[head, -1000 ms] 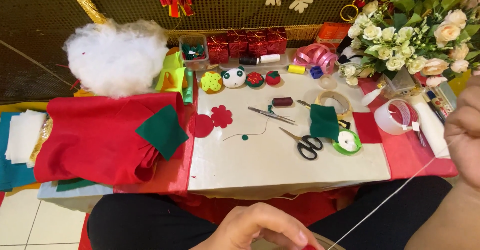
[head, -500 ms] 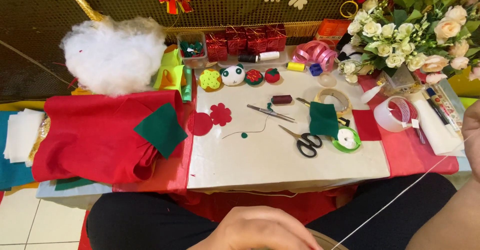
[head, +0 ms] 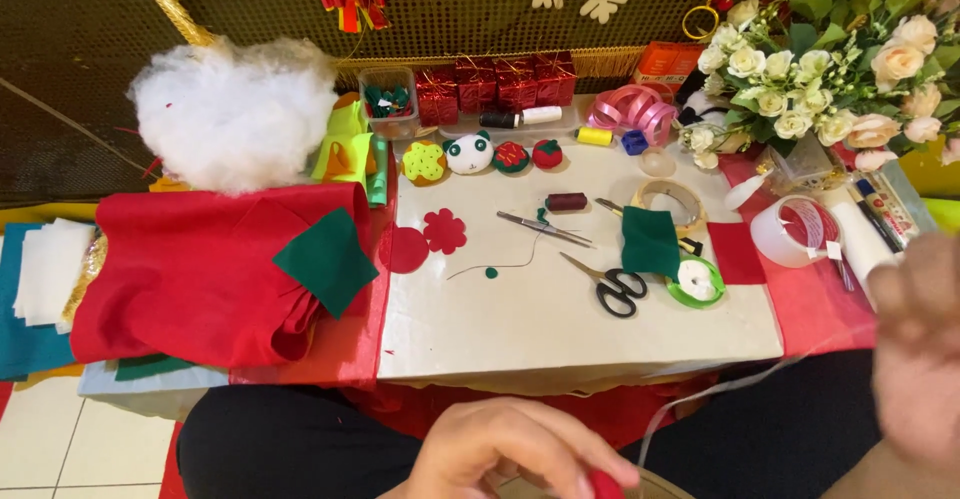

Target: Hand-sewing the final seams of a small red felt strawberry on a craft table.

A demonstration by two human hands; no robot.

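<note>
Red piece: a small, rounded bit of red material (head: 603, 483) at the near edge, below the bench, pinched at the fingertips of the left hand (head: 505, 449).
Thread: a thin white strand (head: 720, 389) rises from beside the red piece, slanting up to the right toward the right hand (head: 915, 354).
Left hand: fingers curled shut around the red piece.
Right hand: blurred at the right edge; whether it is closed on the thread I cannot tell.
Bench: pale flat board (head: 520, 329) on red cloth.
On the bench: black-handled scissors (head: 612, 284), a green felt square (head: 650, 241), a red felt flower (head: 444, 230), a clear tape roll (head: 795, 231).
Far left: fluffy white stuffing (head: 235, 109) above folded red felt (head: 190, 269).
Change: the right hand has dropped lower than half a second ago, and the thread has followed it.
</note>
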